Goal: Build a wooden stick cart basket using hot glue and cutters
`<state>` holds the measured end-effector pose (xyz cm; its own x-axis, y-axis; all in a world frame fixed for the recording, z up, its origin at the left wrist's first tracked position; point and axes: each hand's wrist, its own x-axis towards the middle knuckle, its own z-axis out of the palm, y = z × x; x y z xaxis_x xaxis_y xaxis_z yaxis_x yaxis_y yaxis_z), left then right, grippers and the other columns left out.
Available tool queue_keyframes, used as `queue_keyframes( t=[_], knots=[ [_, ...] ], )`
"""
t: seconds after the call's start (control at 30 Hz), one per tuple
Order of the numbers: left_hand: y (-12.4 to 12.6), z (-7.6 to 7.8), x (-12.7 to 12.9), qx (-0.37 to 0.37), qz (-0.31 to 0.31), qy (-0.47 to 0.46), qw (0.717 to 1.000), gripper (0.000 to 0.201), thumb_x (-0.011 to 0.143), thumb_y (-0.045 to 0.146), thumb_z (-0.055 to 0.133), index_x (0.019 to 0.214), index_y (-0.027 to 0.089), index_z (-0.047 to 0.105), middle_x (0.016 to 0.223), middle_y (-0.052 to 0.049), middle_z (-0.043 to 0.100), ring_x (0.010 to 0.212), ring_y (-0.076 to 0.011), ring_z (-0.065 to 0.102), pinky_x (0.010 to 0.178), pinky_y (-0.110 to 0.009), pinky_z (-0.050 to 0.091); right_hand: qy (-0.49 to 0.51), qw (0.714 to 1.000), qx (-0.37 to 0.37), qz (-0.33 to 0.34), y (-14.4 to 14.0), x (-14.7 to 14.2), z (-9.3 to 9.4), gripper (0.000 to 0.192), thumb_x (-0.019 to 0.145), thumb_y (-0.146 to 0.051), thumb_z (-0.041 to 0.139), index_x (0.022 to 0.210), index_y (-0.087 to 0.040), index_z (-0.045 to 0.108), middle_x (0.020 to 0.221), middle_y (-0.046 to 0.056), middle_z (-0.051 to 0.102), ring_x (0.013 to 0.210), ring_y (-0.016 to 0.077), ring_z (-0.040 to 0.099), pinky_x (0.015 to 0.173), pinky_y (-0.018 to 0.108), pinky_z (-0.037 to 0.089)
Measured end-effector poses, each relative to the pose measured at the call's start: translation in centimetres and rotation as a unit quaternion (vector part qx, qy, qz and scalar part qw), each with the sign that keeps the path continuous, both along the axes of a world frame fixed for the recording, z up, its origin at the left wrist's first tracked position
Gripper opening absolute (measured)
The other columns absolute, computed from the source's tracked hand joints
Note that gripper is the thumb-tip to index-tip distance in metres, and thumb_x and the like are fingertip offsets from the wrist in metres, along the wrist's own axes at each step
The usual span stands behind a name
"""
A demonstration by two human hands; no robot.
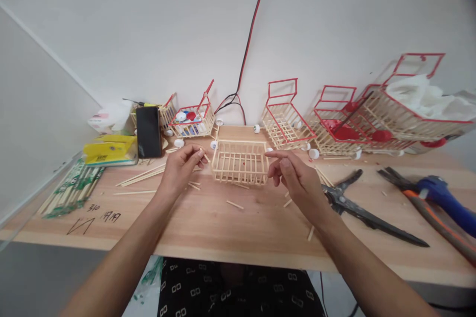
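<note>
A small basket built of thin wooden sticks (240, 177) stands on the table in front of me, its slatted floor showing through the open top. At its left side, my left hand (182, 166) pinches a short wooden stick (206, 156) between thumb and fingers. My right hand (292, 171) is at the basket's right side with the index finger stretched toward the top right corner; whether it touches the rim I cannot tell. The other fingers of that hand are loosely curled and nothing shows in them.
Red-trimmed stick carts (284, 126) line the wall. To the right lie black cutters (357, 208) and blue-handled pliers (442, 195). A phone (148, 131), a yellow packet (110, 151), bundled sticks (74, 185) and loose sticks (141, 176) lie at left. A stick piece (235, 204) lies before the basket.
</note>
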<state>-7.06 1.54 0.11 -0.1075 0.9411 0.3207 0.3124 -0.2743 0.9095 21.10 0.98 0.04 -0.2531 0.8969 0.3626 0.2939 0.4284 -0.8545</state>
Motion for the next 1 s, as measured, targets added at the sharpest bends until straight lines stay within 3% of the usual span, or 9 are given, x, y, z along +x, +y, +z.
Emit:
queue_keyframes(
  t=[0.63, 0.83, 1.0],
  knots=[
    [0.3, -1.1, 0.2, 0.0, -0.014, 0.021, 1.0, 0.016, 0.081, 0.029, 0.065, 0.071, 0.017, 0.065, 0.073, -0.002, 0.066, 0.069, -0.0157, 0.058, 0.067, -0.026, 0.043, -0.038, 0.999, 0.017, 0.008, -0.2, -0.1, -0.3, 0.036, 0.105, -0.041, 0.035, 0.123, -0.021, 0.059, 0.078, 0.0, 0.064, 0.06, 0.0116, 0.056, 0.066, 0.027, 0.045],
    [-0.1, -1.5, 0.3, -0.021, 0.002, 0.024, 0.999, 0.01, 0.078, 0.026, 0.066, 0.074, 0.017, 0.068, 0.085, -0.004, 0.071, 0.079, -0.018, 0.062, 0.076, -0.028, 0.044, -0.048, 0.998, 0.022, 0.017, -0.3, 0.0, -0.5, 0.035, 0.105, -0.038, 0.035, 0.125, -0.021, 0.057, 0.079, 0.0, 0.064, 0.061, 0.0118, 0.057, 0.066, 0.027, 0.045],
    [-0.2, -1.3, 0.9, -0.02, 0.0, -0.009, 1.0, 0.011, 0.071, 0.019, 0.065, 0.082, 0.018, 0.069, 0.082, -0.002, 0.069, 0.078, -0.0173, 0.061, 0.073, -0.027, 0.044, -0.052, 0.998, 0.025, 0.019, -0.3, 0.1, -0.5, 0.035, 0.105, -0.038, 0.034, 0.124, -0.022, 0.058, 0.078, 0.0, 0.065, 0.061, 0.0121, 0.057, 0.066, 0.027, 0.045]
  ],
)
